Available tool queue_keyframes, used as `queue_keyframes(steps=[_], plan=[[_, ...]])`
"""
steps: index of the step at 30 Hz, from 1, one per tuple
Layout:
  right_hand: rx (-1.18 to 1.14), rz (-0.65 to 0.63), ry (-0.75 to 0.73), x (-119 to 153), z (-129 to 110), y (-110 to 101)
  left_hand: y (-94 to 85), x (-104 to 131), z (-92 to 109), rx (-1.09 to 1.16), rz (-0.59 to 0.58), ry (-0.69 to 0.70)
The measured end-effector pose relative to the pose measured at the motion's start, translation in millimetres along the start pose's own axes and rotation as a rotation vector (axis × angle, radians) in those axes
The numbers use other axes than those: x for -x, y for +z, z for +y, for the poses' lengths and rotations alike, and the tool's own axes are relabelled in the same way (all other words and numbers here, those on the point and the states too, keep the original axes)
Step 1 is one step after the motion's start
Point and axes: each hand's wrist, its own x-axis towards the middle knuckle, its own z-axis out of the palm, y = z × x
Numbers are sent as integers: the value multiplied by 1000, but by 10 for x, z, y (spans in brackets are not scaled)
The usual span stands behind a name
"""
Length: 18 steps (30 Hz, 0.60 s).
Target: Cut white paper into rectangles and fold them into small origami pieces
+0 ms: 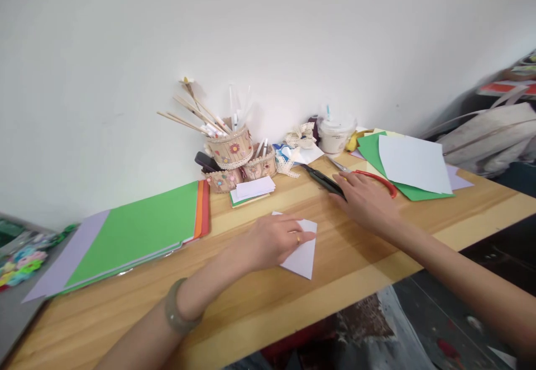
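Note:
My left hand (274, 241) rests on a small piece of folded white paper (302, 261), fingers curled and pressing it to the wooden table (234, 297). Part of the paper is hidden beneath that hand. Farther right, my right hand (368, 201) has its thumb and fingers about the near end of a long black tool (321, 180), which looks like a utility knife and lies low over the tabletop. Just beyond these fingers are scissors (379, 180) with red handles, partly covered by the hand.
Green and purple paper sheets (142, 219) are stacked at left. Decorated pen holders (230, 149) with sticks and markers stand by the wall, small white slips (253, 188) before them. A lidded white cup (335, 133) is at the back; a white sheet (412, 161) tops green paper at right.

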Motion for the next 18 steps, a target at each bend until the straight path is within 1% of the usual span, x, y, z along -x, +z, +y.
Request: queue_keyframes(steps=[1, 2, 3, 5, 7, 10, 13, 16, 18], plan=[[22, -13, 31, -33, 15, 27, 48, -79, -9, 49, -39, 18], [43, -27, 53, -55, 22, 51, 95, -141, -9, 89, -111, 44], [62, -41, 64, -69, 22, 70, 138, -181, -3, 124, -167, 31], [92, -67, 62, -78, 2, 90, 199, -189, 20, 190, -265, -13], [117, -88, 49, -75, -32, 90, 215, -116, 51, 238, -313, -82], [145, -110, 32, -75, -82, 71, 161, 72, 108, 264, -356, -193], [154, -123, 17, -81, -121, 33, 91, 259, 171, 270, -387, -276], [140, -118, 26, -61, -157, -40, 88, 390, 206, 255, -373, -354], [114, -105, 41, -18, -175, -101, 123, 441, 193, 208, -342, -449]])
